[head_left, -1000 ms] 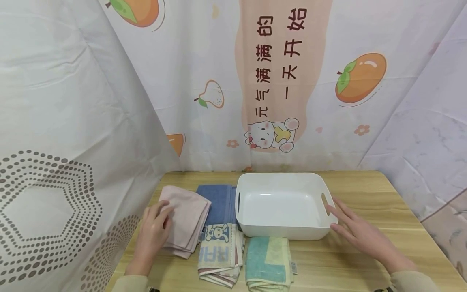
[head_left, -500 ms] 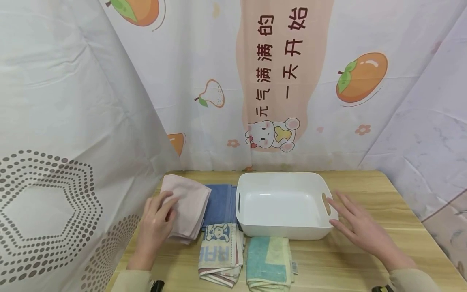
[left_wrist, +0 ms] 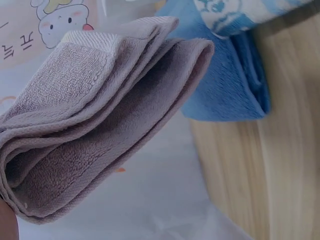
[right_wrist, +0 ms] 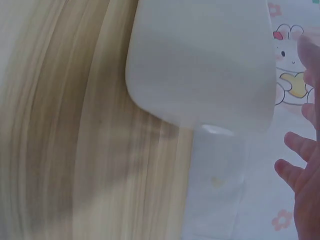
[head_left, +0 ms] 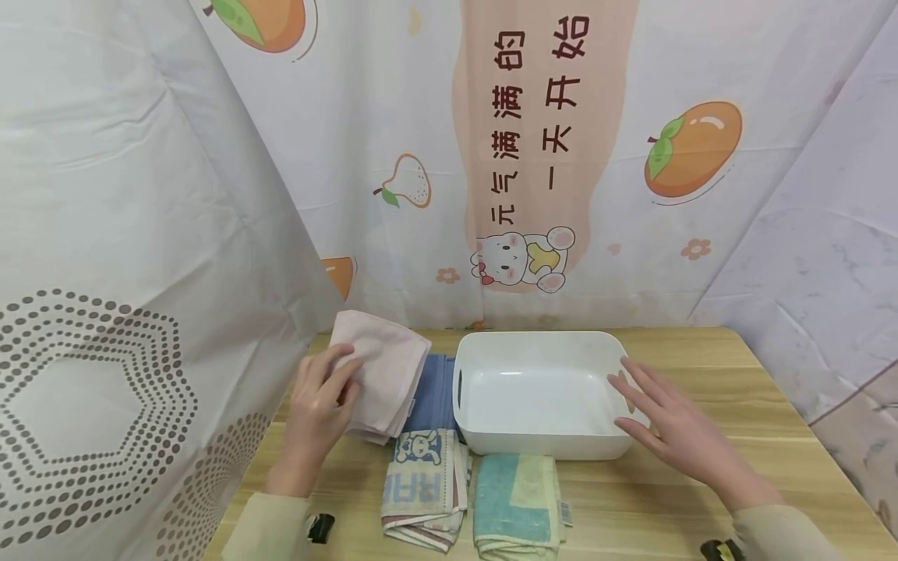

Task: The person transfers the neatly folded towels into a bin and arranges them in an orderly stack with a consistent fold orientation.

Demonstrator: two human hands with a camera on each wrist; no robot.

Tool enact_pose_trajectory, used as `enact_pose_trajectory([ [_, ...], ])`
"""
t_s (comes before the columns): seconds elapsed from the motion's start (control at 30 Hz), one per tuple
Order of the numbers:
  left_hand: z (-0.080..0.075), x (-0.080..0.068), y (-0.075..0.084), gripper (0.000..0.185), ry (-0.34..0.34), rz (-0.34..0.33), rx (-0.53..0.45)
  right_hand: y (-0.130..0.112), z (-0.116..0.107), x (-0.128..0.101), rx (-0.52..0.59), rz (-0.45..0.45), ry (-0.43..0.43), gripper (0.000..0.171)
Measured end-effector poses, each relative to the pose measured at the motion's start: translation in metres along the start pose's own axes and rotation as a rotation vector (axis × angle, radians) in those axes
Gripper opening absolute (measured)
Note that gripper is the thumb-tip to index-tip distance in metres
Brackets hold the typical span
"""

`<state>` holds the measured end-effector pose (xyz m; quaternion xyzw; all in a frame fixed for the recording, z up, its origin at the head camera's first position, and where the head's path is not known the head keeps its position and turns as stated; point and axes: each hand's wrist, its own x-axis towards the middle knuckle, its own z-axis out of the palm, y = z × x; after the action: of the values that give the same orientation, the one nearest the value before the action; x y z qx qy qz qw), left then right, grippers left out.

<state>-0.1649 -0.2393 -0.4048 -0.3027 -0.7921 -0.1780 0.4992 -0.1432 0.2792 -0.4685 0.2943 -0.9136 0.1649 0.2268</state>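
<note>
The right-wrist view is blurred, and only fingertips (right_wrist: 292,165) of the right hand show at its right edge. In the left-wrist view the left hand is almost wholly out of frame. From the head camera, a folded blue terry towel (head_left: 431,393) lies mostly hidden under the folded pale pink terry towel (head_left: 382,370), and both forearms are cut off at the bottom edge.

The left hand (head_left: 319,405) pinches the pink towel by its near-left corner, fingers on top, thumb hidden below; the towel is lifted clear of the light wooden table (head_left: 701,475), at 9 o'clock from the white rectangular plastic basket (head_left: 540,440). The wrist view shows its folded layers (left_wrist: 95,130) hanging above the blue towel (left_wrist: 225,75).

The right hand (head_left: 666,428) has straight, spread fingers resting on the basket's right rim, over the handle slot at 3 o'clock.

At 6 o'clock of the basket lie a folded green-and-yellow towel (head_left: 515,502) and, left of it, a folded bear-print towel (head_left: 424,487).
</note>
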Motion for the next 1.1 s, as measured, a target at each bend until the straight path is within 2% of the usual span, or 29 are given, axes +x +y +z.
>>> enact_pose_trajectory([
  [0.4,0.018,0.023,0.012,0.026,0.008,0.048,-0.046,-0.016,0.001,0.019,0.005,-0.015,-0.075,0.073],
  [0.6,0.026,0.037,0.023,0.026,0.011,0.078,-0.064,-0.023,0.003,0.032,0.001,-0.051,-0.082,0.074],
  [0.9,0.043,0.052,0.041,0.024,-0.027,0.115,-0.082,-0.039,0.007,0.052,-0.018,-0.092,-0.080,0.073],
  [1.1,0.050,0.062,0.055,0.023,-0.088,0.137,-0.079,-0.051,0.007,0.065,0.004,-0.106,-0.093,0.073],
])
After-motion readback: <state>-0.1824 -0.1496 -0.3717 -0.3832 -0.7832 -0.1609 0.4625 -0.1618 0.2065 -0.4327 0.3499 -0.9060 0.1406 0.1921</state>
